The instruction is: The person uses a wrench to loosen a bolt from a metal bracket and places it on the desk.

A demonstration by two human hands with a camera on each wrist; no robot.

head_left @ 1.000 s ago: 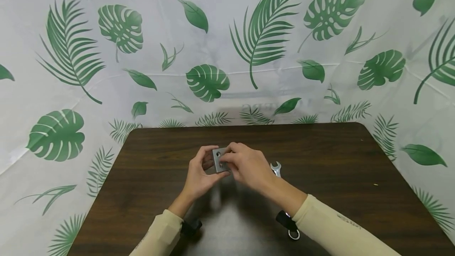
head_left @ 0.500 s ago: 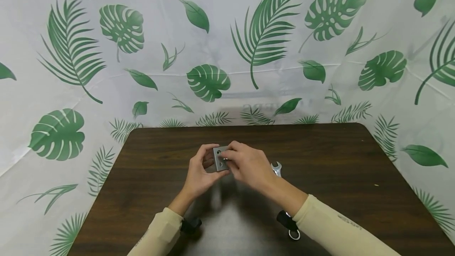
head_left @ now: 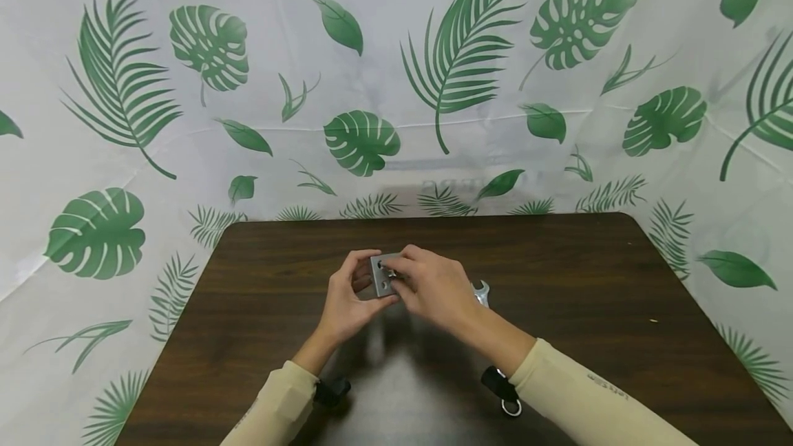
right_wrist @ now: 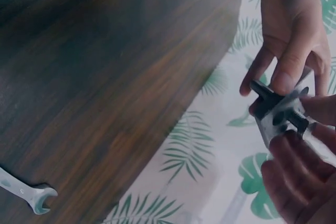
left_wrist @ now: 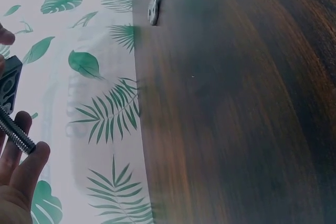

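Above the table, my left hand point(head_left: 348, 301) holds a grey metal block point(head_left: 377, 279) with round holes, fingers and thumb at its edges. My right hand point(head_left: 441, 289) is at the block's face, its thumb and fingers pinching a shiny metal bolt point(head_left: 392, 273). The right wrist view shows this bolt point(right_wrist: 298, 121) between the fingertips and the block point(right_wrist: 266, 129). A threaded bolt shank point(left_wrist: 18, 136) sticks out from the block in the left wrist view, its end by a fingertip. Fingers hide part of the block.
An open-end wrench point(head_left: 481, 292) lies on the dark wooden table point(head_left: 570, 281), partly hidden behind the right hand. A tiny pale scrap point(head_left: 653, 321) is on the table's right side. A white cloth point(head_left: 384, 198) with green leaves hangs behind the far edge.
My right fingertips have shifted slightly at the block's face, and more of the shiny bolt shows between them. My left hand keeps its hold with the block nearly still.
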